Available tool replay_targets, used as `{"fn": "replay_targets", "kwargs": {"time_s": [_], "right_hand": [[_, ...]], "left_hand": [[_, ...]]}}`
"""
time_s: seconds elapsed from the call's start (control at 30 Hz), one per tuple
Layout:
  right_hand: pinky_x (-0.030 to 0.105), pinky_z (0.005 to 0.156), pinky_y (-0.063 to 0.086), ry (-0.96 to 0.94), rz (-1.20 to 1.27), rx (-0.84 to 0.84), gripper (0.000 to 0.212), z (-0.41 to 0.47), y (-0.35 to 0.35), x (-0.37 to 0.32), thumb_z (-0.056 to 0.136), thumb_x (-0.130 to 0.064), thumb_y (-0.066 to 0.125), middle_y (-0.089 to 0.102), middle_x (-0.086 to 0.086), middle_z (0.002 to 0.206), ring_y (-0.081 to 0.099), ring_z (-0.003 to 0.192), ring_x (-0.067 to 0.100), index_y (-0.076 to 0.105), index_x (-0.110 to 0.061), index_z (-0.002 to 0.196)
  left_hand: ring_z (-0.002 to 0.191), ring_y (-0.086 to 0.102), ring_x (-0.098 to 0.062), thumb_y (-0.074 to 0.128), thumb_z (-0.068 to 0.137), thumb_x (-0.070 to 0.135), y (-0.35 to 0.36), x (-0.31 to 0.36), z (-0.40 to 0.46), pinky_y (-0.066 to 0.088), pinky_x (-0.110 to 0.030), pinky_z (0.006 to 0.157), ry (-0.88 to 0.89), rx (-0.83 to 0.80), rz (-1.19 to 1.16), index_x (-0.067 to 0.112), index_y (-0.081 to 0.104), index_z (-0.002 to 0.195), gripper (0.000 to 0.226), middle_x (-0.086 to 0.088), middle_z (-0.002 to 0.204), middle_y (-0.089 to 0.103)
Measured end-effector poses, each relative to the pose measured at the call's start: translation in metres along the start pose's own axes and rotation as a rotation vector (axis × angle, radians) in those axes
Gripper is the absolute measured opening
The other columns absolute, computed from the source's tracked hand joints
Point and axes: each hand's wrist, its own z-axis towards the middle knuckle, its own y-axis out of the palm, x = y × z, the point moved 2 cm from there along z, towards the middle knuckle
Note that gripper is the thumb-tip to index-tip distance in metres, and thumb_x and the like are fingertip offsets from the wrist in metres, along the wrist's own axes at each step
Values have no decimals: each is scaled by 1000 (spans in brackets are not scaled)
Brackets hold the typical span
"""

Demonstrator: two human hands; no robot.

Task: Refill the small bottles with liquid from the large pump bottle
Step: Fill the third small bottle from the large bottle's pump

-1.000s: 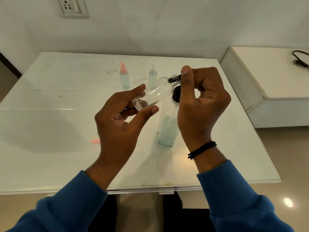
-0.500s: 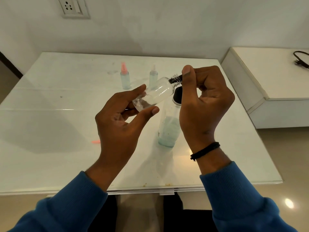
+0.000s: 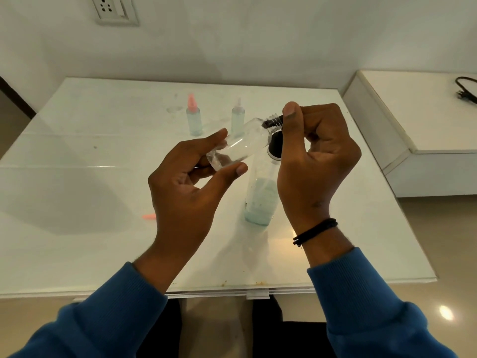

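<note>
My left hand (image 3: 185,192) grips the base of a small clear bottle (image 3: 242,146), tilted with its neck up and to the right; it looks empty. My right hand (image 3: 315,161) pinches the black threaded piece (image 3: 272,121) at the bottle's mouth between thumb and fingers. Just behind my hands the large bottle (image 3: 260,200) stands upright on the table, holding pale blue liquid low down; my right hand partly hides its black top. Two small spray bottles stand further back, one with a pink top (image 3: 194,118) and one with a pale top (image 3: 237,117).
A loose pink cap (image 3: 149,217) lies on the white glass-topped table (image 3: 77,177) left of my left hand. A low white cabinet (image 3: 413,120) with a black cable (image 3: 464,91) stands to the right. A wall socket (image 3: 113,9) sits above the table.
My right wrist has shifted slightly to the right while its fingers stay on the black piece at the bottle's mouth. My left hand and the clear bottle have barely moved.
</note>
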Motion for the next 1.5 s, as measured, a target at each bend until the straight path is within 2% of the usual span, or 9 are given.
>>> {"fn": "replay_targets", "kwargs": {"time_s": [0.13, 0.27, 0.6, 0.77, 0.93, 1.1, 1.5], "right_hand": [[21, 67, 46, -7, 3, -4, 24, 2, 1, -2, 95, -5, 68, 56, -12, 73, 55, 70, 4, 62, -15, 75], [23, 66, 47, -5, 0, 3, 25, 2, 0, -2, 95, -5, 68, 56, -11, 72, 56, 69, 7, 60, -16, 74], [22, 66, 46, -19, 13, 5, 25, 4, -1, -1, 96, -3, 67, 56, -8, 71, 55, 68, 7, 63, -12, 73], [20, 68, 46, -29, 2, 10, 26, -2, 1, 1, 95, -1, 67, 55, -14, 75, 54, 71, 2, 59, -17, 76], [19, 68, 44, -38, 9, 8, 24, 2, 0, 0, 95, -3, 67, 55, -13, 73, 53, 70, 0, 63, -11, 72], [19, 69, 46, -48, 9, 16, 23, -2, 0, 2, 95, -2, 66, 56, -13, 77, 55, 73, 1, 60, -16, 78], [24, 67, 48, -30, 17, 4, 22, -3, 0, 5, 94, 1, 67, 58, -5, 75, 56, 72, 8, 66, -4, 73]], "left_hand": [[107, 71, -16, 85, 83, 18, -1, 0, 0, 57, -19, 88, -4, 4, -16, 15, 67, 125, 46, 3, 116, 72], [108, 71, -19, 85, 84, 17, 0, -2, 0, 58, -22, 88, 8, 0, -13, 11, 67, 126, 46, -1, 117, 72], [107, 71, -15, 85, 83, 16, 1, 0, 0, 58, -19, 87, 7, 3, -23, 14, 66, 125, 46, 1, 116, 71], [105, 72, -15, 85, 83, 18, 0, -1, 0, 58, -19, 86, -3, 11, 4, 12, 68, 125, 46, 0, 116, 72], [105, 72, -15, 85, 83, 17, 1, 0, 0, 58, -20, 86, 4, 9, -14, 15, 67, 125, 46, 4, 114, 71], [104, 72, -13, 86, 83, 19, 1, 1, 0, 58, -18, 86, 12, 11, 13, 13, 68, 125, 46, 5, 114, 72], [106, 72, -19, 85, 83, 17, 0, -2, -1, 60, -26, 89, 5, 4, 4, 11, 68, 126, 46, -2, 116, 72]]}}
